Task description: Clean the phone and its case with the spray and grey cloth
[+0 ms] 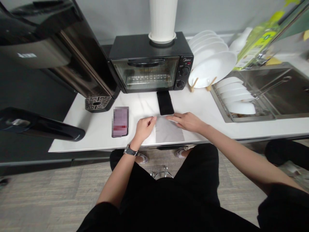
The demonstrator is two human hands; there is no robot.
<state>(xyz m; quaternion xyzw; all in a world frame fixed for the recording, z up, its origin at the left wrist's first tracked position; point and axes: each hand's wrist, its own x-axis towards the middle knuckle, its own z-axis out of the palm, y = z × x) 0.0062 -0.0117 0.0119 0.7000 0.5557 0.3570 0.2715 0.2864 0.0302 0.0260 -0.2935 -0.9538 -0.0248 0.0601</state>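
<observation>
White counter under its load

A white counter [199, 102] runs across the middle of the frame, its front edge climbing slightly toward the right. At upper left stands a tall dark machine [74, 61] with a slotted tray at its foot; below it, at the left end, is a black cylinder [45, 125]. A black toaster oven [147, 74] sits at upper centre. Just below that lies a black phone [165, 103], with a grey cloth [169, 132] spread near the front edge. Left of centre is a flat purple rectangle [120, 120], its surface pixelated. At upper right stands a wooden rack [209, 85] holding plates, beside a metal sink [220, 108] set into the counter.
</observation>
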